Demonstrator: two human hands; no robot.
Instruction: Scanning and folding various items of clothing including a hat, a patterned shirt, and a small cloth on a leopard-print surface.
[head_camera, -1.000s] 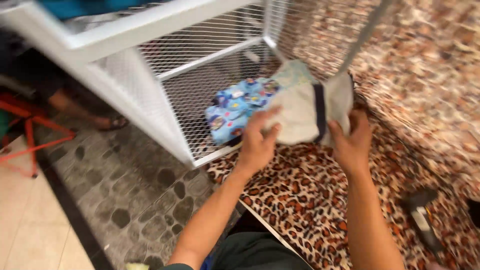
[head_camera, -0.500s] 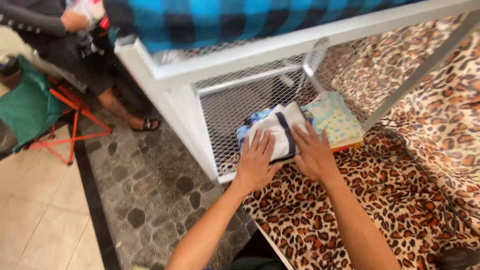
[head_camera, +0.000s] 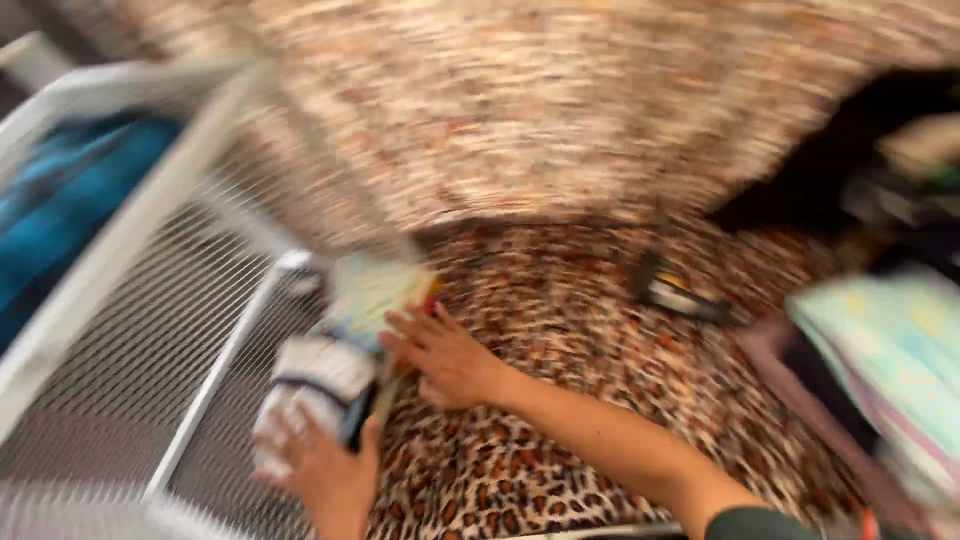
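Broadly, a leopard-print spread (head_camera: 600, 330) fills most of the blurred frame, and a white wire rack (head_camera: 130, 330) takes the left side with something blue (head_camera: 70, 190) at its upper left. Low and left of centre a stack of folded cloths (head_camera: 345, 340) lies at the rack's edge. The left hand (head_camera: 325, 475) cups its near end, fingers curled on a white piece (head_camera: 310, 385), seemingly to square it. The right hand (head_camera: 450, 360) lies flat and spread beside the stack, probably steadying it. A pale folded pile (head_camera: 890, 350) sits at right; a small dark object (head_camera: 675, 292) lies above centre.
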